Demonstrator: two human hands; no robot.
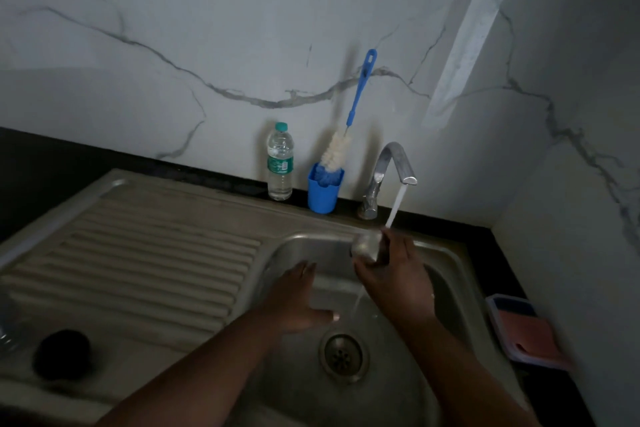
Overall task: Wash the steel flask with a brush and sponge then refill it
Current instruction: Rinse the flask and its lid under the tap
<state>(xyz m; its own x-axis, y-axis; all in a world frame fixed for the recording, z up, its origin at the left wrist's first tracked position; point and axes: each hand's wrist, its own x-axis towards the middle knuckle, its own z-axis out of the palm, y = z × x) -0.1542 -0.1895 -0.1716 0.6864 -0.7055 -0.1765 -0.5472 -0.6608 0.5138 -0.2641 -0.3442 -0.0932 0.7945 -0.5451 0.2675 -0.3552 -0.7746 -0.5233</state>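
My right hand [394,281] grips the steel flask [366,246] over the sink basin [304,246]; only the flask's rounded end shows past my fingers. Water runs from the tap [391,170] onto my hand and the flask and spills down toward the drain [343,355]. My left hand [298,302] hovers open over the basin, left of the flask, holding nothing. The bottle brush [349,128], with a blue handle and white bristles, stands in a blue cup [323,191] behind the sink. A pink sponge [533,336] lies in a tray at the right.
A plastic water bottle [280,163] stands left of the blue cup against the marble wall. The ribbed drainboard [145,260] holds a dark round object [62,354] at its near left. The sponge tray [498,302] sits on the dark counter by the right wall.
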